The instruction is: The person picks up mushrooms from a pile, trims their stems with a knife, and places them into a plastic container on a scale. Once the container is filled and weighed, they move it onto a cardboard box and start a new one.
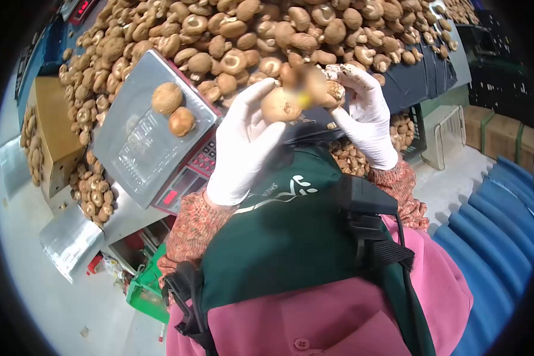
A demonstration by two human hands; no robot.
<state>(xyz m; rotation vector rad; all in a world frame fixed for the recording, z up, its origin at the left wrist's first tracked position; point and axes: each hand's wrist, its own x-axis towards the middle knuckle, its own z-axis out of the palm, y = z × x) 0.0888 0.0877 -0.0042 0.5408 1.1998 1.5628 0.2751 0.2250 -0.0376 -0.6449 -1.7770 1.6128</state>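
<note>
My left hand (240, 145), in a white glove, closes around a round brown mushroom (279, 108), thumb below it and fingers above. Opposite it, my right hand (366, 118), also gloved, grips a pale-stemmed mushroom (334, 94) between thumb and fingers; dark dirt marks its fingertips. A blurred patch between the hands hides part of what is there. To the left, a digital scale (139, 148) with a clear-covered pan bears a tan mushroom (167, 98) and a darker, shinier mushroom (181, 121).
A big heap of mushrooms (231, 35) spreads behind my hands. A cardboard box (52, 136) and a metal scoop-like sheet (71, 240) are at left, above a green basket (151, 291). Mushrooms fill a black crate (418, 133) at right, near a white basket (445, 136) and blue corrugated material (486, 237).
</note>
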